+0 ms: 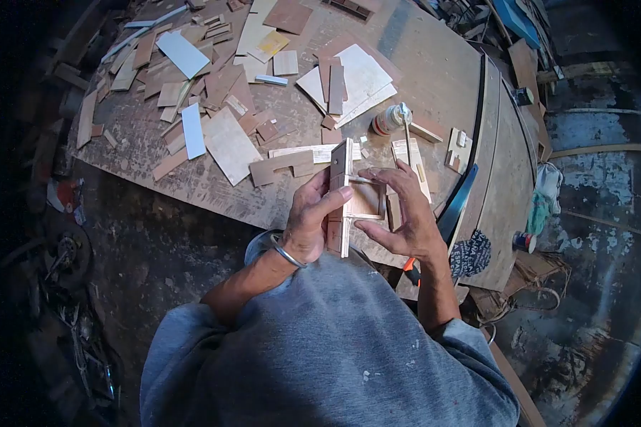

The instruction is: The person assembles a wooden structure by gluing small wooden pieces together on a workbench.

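My left hand (312, 217) is wrapped around a narrow wooden panel (338, 160), held upright above the table edge with the thumb across its face. A small open wooden box (367, 200) juts out from the panel's right side. My right hand (413, 213) curves around this box, fingers at its far edge and thumb at its near edge. Just beyond my hands lies a notched wooden piece (283, 168). A jar (386, 122) with whitish contents stands past my right hand, with a stick or brush handle (407, 136) at its mouth.
Wood offcuts (224, 85) are heaped across the left of the worktable (434, 53). Pale flat sheets (360, 78) lie at its middle. A saw with a bluish blade (459, 196) and a dark patterned cloth (471, 254) are on the right. A bicycle-like metal object (75, 320) stands lower left.
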Demonstrator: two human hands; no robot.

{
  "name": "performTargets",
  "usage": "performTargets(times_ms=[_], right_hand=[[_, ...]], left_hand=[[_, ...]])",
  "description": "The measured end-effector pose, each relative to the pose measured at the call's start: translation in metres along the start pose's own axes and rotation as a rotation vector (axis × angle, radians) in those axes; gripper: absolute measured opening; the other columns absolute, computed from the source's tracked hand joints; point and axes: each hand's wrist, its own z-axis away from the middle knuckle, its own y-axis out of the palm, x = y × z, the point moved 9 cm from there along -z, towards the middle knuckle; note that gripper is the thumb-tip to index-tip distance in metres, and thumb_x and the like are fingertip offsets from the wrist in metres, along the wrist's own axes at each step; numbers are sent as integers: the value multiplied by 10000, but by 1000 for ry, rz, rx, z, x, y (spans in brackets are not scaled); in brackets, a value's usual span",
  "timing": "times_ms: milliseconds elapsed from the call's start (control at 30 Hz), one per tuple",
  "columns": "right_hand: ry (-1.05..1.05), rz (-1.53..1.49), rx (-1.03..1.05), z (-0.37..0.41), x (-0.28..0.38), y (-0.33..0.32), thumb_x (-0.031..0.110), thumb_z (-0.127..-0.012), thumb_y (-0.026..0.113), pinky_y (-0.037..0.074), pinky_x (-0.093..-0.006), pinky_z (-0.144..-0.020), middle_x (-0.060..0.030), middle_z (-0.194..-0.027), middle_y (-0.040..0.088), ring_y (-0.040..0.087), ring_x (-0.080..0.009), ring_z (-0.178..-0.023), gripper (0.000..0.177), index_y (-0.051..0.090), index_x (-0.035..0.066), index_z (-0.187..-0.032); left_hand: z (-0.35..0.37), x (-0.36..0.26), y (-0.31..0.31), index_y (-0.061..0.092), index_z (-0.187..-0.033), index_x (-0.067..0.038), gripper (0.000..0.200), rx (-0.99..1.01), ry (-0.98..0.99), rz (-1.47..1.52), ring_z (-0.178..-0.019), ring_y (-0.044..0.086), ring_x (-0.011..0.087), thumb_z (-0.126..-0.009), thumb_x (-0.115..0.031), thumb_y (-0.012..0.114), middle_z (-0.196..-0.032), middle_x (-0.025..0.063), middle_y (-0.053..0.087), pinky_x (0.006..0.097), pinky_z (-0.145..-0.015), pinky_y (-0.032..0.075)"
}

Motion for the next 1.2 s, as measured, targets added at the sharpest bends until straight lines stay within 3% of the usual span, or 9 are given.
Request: performTargets(times_ms=[233,400,700,833,1033,1200], right_hand=[[22,-13,18,-7,3,-2,253,-699,919,240,-599,-1212,-98,-1441,593,589,-285,-1288,902,473,111,-1470],[6,-49,-21,-4,0,-4,244,-699,917,269,-582,-1210,-101,-1364,651,605,-283,-1283,894,480,92,-1464],[10,-48,-35,-2,-2,-4,258,-706,913,314,-546,-1204,-117,-1311,680,628,-281,-1256,893,483,69,-1466],[-18,-2,-23,0,0,-4,264,-692,922,354,-520,-1178,-141,-1384,629,627,-296,-1238,959,445,66,-1500],[51,-297,-107,10,-14,-18,309,-640,954,406,-488,-1108,-180,-1493,516,590,-316,-1240,1143,333,78,-1572],[97,-371,-226,33,-39,-30,237,-666,928,417,-444,-1095,-186,-1482,511,572,-301,-1221,1116,312,28,-1573]], left_hand=[[-2,0,-1,476,-1402,36,566,14,-39,54,-1114,641,176,-943,-243,657,-1238,128,629,313,-976,510],[-2,-1,2,476,-1406,35,565,25,-39,62,-1119,642,175,-951,-251,649,-1237,127,629,318,-976,516],[-1,4,-1,520,-1379,-4,531,5,-61,1,-808,644,70,-951,-288,651,-1076,61,673,208,-628,525],[-1,5,-2,536,-1358,-4,512,-3,-59,12,-809,650,78,-950,-293,650,-1049,56,673,219,-620,532],[-3,3,-9,567,-1323,-11,485,-32,-63,12,-804,651,78,-945,-305,645,-1015,47,678,225,-587,531],[-9,-4,-23,600,-1285,-23,462,-94,-20,-23,-788,644,80,-928,-312,650,-1007,33,676,222,-559,531]])
